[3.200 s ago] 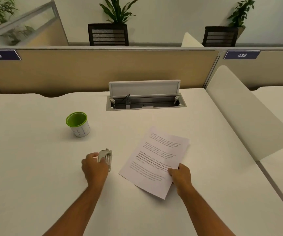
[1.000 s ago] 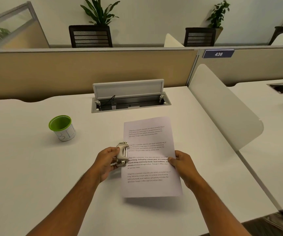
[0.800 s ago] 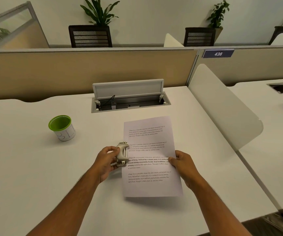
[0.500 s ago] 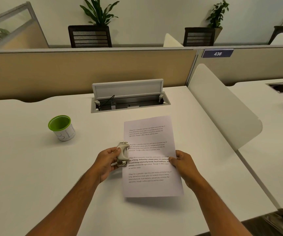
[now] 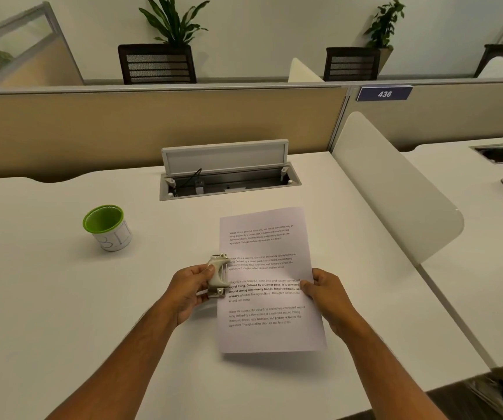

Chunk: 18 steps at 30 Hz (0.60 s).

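A printed sheet of paper [image 5: 266, 331] is held just above the white desk [image 5: 47, 298], its long side running away from me. My right hand [image 5: 326, 295] pinches its right edge near the middle. My left hand [image 5: 188, 291] grips a small grey hole punch [image 5: 218, 275], whose jaws sit over the sheet's left edge at about mid-height. My fingers curl round the punch's outer side.
A white cup with a green inner lining [image 5: 107, 227] stands to the left. An open cable hatch [image 5: 229, 174] lies in the desk beyond the paper. A white curved divider [image 5: 395, 189] bounds the desk on the right; a beige partition [image 5: 153, 128] closes the back.
Earlier the punch lay on the desk beside the slanted sheet. Since then the sheet has been straightened and lifted, and the punch brought onto its left edge. Over the last second almost nothing has moved.
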{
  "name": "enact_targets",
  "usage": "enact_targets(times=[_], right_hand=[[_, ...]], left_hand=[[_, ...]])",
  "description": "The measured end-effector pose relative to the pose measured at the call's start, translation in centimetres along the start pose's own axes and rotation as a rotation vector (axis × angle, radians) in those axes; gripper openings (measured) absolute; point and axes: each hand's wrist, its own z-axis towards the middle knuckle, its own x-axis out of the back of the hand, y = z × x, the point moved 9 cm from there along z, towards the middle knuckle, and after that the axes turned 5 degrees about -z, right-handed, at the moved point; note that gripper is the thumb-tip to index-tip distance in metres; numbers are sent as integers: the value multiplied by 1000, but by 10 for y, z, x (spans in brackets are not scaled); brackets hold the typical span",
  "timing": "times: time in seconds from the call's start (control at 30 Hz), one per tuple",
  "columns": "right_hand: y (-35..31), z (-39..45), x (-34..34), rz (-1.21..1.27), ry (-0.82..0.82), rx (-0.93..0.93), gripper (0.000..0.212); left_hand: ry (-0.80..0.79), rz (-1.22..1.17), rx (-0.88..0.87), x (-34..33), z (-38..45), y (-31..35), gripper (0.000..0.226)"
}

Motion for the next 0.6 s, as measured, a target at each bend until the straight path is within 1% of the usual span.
enact_targets(times=[0.3,0.47,0.6], right_hand=[[2,-5,-2,39,-17,-1,22],[2,-5,-2,40,-23,2,22],[4,-5,-1,37,-25,-3,22]], left_hand=[[120,42,-54,8,5,5,24],[110,42,-25,8,6,1,26],[50,-6,29,3,6,-6,25]])
